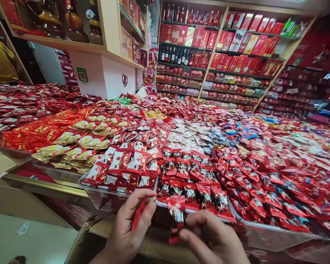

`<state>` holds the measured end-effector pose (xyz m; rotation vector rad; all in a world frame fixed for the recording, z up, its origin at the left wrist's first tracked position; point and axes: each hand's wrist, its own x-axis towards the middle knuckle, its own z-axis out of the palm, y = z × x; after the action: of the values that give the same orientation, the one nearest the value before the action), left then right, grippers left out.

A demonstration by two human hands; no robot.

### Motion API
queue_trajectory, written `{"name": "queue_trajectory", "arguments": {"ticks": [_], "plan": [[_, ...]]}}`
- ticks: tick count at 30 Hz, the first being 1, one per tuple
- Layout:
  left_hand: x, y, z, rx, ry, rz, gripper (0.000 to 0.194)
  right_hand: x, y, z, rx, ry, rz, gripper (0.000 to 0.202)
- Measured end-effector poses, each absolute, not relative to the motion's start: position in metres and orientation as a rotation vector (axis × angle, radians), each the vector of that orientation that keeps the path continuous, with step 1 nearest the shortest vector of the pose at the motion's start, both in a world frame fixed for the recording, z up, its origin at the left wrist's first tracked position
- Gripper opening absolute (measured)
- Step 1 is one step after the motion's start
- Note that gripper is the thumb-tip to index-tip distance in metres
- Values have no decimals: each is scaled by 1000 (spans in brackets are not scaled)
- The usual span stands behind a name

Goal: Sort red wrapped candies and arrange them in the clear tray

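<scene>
Two sweets in hand | left hand (129, 227) pinches a red packet (138, 214), right hand (209, 238) clamps a red-black sweet (176, 216) | both held just before the tray (236, 223) of like sweets on the surface | judged: picking barely begun, trays full

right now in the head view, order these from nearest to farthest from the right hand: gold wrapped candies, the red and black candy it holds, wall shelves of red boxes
1. red and black candy, in the right hand fingertips
2. gold wrapped candies, left in the display
3. wall shelves of red boxes, far back
</scene>
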<state>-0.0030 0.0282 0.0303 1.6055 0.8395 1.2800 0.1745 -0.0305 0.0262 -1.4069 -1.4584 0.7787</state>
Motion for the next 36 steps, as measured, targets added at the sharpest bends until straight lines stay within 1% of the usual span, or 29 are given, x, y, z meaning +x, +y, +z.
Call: {"name": "queue_trajectory", "arguments": {"ticks": [2, 4, 6, 8, 10, 11, 14, 17, 23, 30, 33, 36], "plan": [[-9, 32, 35, 1929, 828, 1343, 16, 173, -18, 43, -1492, -1492, 735, 21], [-14, 35, 40, 2227, 781, 1328, 25, 169, -5, 56, -1549, -1558, 635, 16], [-17, 39, 43, 2465, 803, 1257, 33, 164, 7, 63, -1582, -1623, 528, 12], [-18, 43, 44, 2666, 859, 1147, 34, 159, 15, 64, -1602, -1685, 430, 11], [-16, 46, 44, 2776, 921, 1045, 33, 156, 18, 61, -1613, -1758, 303, 10], [-15, 47, 44, 2802, 942, 1001, 36, 155, 18, 60, -1612, -1792, 230, 10], [-11, 46, 48, 2811, 1003, 909, 54, 158, 14, 58, -1565, -1867, 87, 13], [-8, 43, 56, 2812, 1039, 788, 63, 164, 8, 56, -1523, -1909, 17, 15], [-3, 44, 68, 2797, 1140, 548, 69, 168, 6, 49, -1520, -1975, -51, 17], [3, 44, 74, 2772, 1240, 409, 68, 170, 6, 47, -1455, -1958, -107, 17], [0, 45, 72, 2786, 1250, 459, 67, 171, 0, 45, -1372, -1950, -185, 16], [-3, 42, 65, 2777, 1134, 750, 57, 166, -13, 39, -1250, -1919, -189, 21]]}}
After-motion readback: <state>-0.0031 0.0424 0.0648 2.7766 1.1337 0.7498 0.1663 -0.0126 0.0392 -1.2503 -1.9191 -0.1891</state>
